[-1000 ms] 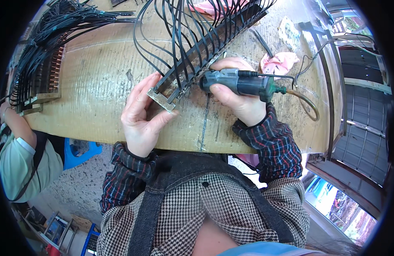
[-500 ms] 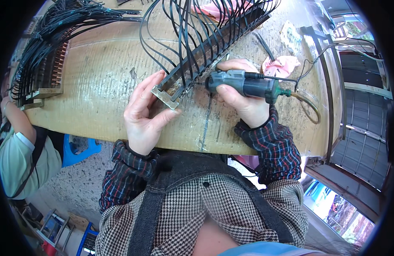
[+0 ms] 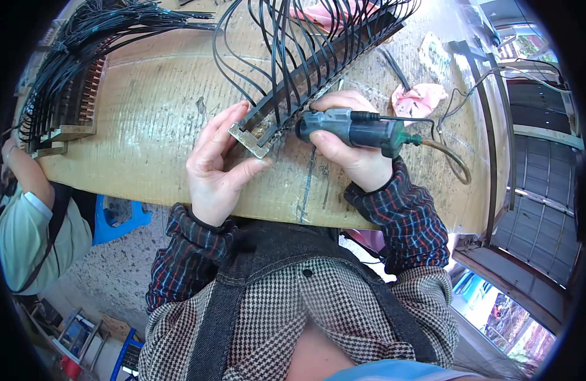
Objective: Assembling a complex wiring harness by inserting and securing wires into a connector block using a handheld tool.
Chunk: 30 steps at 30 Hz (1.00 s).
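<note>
A long dark channel-shaped rack [image 3: 336,58] lies slantwise on the worktable, with several black wires [image 3: 281,60] looping up out of it. My left hand [image 3: 212,166] is closed on its near end, thumb and fingers on either side of the worn metal end plate [image 3: 249,141]. My right hand [image 3: 356,165] grips a grey and dark cylindrical handheld tool [image 3: 367,131] with a black cord and a brownish hose at its greenish rear. The tool's front points left, beside the rack's near right side; my hand and the tool hide its exact contact there.
Another rack [image 3: 77,130] with coppery pins and a thick bundle of black wires [image 3: 109,28] sits at the left. Pink cloths [image 3: 420,100] lie right and far. Dark metal strips [image 3: 485,127] edge the table's right. A co-worker's arm [image 3: 31,174] and a blue stool [image 3: 118,222] are left.
My right hand has shifted the tool slightly left, closer to the rack. The rack's near end has moved a little right and up with my left hand. The wires have swayed.
</note>
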### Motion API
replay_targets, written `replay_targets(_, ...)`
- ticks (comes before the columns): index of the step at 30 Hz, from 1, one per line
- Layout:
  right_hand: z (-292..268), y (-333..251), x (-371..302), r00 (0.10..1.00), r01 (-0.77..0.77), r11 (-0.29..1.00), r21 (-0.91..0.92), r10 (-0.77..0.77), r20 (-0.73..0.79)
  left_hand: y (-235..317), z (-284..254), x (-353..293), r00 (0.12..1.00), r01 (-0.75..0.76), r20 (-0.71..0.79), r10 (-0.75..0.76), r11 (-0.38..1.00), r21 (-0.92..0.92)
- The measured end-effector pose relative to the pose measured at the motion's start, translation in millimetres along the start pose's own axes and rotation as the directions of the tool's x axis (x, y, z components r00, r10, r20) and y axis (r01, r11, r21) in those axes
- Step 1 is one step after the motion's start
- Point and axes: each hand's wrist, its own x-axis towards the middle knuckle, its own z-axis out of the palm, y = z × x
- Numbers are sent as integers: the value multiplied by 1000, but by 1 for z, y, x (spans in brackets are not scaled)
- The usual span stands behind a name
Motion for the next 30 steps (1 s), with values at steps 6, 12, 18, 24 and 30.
replay_targets(6,-1,-2,-1,1000,-28,999,17,28,-7,-1,1,0,1000,-10,-7,10,1000,-7)
replay_targets(12,-2,-2,-1,1000,-26,1000,11,26,-1,-2,-1,1,999,-38,7,38,999,23)
replay_targets(18,-4,-5,-1,1000,-13,1000,22,14,-12,-3,-1,1,1000,-17,3,17,1000,6)
replay_targets(24,-1,-5,-2,999,46,998,33,-47,20,1,1,1,1000,25,10,-25,1000,7)
replay_targets(30,0,0,-3,999,46,997,57,-47,18,0,6,2,1000,14,7,-14,1000,2)
